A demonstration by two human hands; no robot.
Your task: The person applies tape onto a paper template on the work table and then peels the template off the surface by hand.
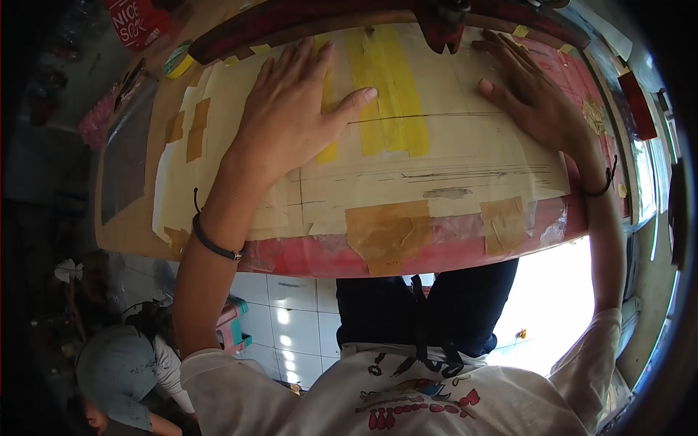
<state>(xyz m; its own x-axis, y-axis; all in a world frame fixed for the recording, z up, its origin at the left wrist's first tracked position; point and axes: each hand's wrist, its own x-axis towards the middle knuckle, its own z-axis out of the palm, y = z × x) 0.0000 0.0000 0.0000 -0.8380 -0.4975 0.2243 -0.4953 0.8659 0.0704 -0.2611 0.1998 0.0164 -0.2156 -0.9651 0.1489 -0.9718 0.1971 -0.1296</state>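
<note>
My left hand (294, 109) lies flat on a cream sheet (451, 145), its fingers stretched toward the far edge and the thumb out to the side. Over on the right, my right hand (538, 98) rests on the same sheet with its fingers extended and thumb apart. Neither hand holds anything. Between them, wide yellow tape strips (385, 94) run down the sheet, which also bears dark pencil-like lines. Brown tape (389, 232) covers part of the near edge, over a red layer (305, 254) underneath.
A dark reddish bar (327, 33) crosses the far side, with a red notched metal part (440, 25) on it. A tape roll (178, 62) sits at the far left, near a red packet (137, 22). Another person (120, 370) is bent low at the lower left.
</note>
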